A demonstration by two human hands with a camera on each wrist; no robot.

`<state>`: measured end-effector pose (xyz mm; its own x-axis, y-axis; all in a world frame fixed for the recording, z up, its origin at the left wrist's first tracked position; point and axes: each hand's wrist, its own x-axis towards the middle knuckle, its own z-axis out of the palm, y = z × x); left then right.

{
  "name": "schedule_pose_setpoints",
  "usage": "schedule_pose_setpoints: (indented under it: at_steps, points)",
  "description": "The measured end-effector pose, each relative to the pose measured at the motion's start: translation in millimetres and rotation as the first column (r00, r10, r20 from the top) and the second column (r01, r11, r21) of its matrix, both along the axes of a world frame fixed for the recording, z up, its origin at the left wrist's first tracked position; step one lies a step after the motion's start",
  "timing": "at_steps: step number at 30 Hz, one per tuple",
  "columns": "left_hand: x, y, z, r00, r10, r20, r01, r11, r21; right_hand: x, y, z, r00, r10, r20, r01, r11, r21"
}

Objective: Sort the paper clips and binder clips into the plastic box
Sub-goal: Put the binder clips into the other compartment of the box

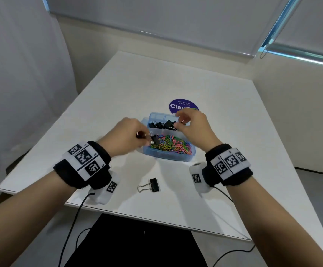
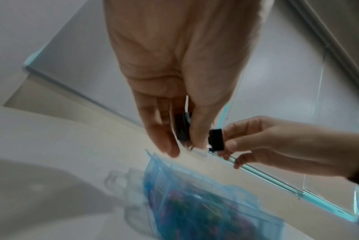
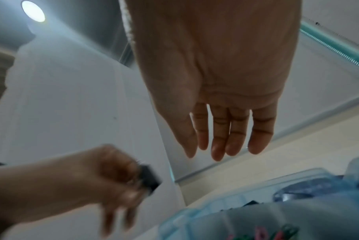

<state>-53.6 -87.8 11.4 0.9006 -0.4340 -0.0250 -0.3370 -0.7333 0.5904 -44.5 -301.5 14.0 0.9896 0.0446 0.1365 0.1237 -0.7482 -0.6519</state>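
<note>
Left grip (image 1: 126, 135) pinches binder clip (image 1: 154, 140) over plastic box (image 1: 168, 157); right grip (image 1: 191, 122) loose, empty. Clip prob. light, stiff, slick: hold black body, handles swivel.

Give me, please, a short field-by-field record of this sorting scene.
left hand: pinches a held binder clip, black, at the near compartment's left side
right hand: over the far compartment; whether it grips anything is unclear
plastic box: blue, translucent, on the white table
near compartment: coloured paper clips
far compartment: black binder clips
outside the box: one loose binder clip, black, lying on the table nearer the person
</note>
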Motion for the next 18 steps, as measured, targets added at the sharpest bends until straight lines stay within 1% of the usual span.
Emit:
schedule_pose_setpoints:
  at_steps: [2,4,6,9,12,14,15,18]
  points:
    - [13.9,-2.0,3.8,0.977,0.103,0.187,-0.105,0.994,0.000,-15.9,8.2,-4.2,0.997,0.074,-0.029,-0.074,0.997,0.005]
    - [27.8,-6.2,7.2,0.945,0.186,0.268,-0.181,0.982,-0.045,-33.6,16.3,-12.6,0.981,0.176,-0.075,-0.181,0.982,-0.051]
    - [39.4,-13.6,7.1,0.938,0.209,0.277,-0.197,0.978,-0.073,-50.2,22.9,-19.3,0.955,0.269,-0.126,-0.286,0.947,-0.144]
    - [47.8,-26.6,0.9,0.950,0.190,0.247,-0.182,0.982,-0.055,-70.9,34.2,-23.4,0.889,0.399,-0.222,-0.447,0.863,-0.235]
    - [50.8,-35.5,-10.1,0.966,0.192,0.176,-0.181,0.981,-0.075,-85.8,44.6,-31.2,0.822,0.458,-0.339,-0.557,0.772,-0.307]
    - [51.5,-37.9,-14.3,0.967,0.177,0.183,-0.171,0.984,-0.048,-88.9,48.7,-38.0,0.805,0.456,-0.380,-0.583,0.725,-0.367]
    - [51.2,-37.4,-14.8,0.966,0.174,0.191,-0.171,0.985,-0.029,-88.7,50.1,-40.1,0.807,0.448,-0.385,-0.582,0.716,-0.386]
    - [49.1,-31.1,-14.7,0.958,0.193,0.210,-0.205,0.978,0.035,-85.4,50.7,-39.2,0.826,0.437,-0.355,-0.557,0.726,-0.403]
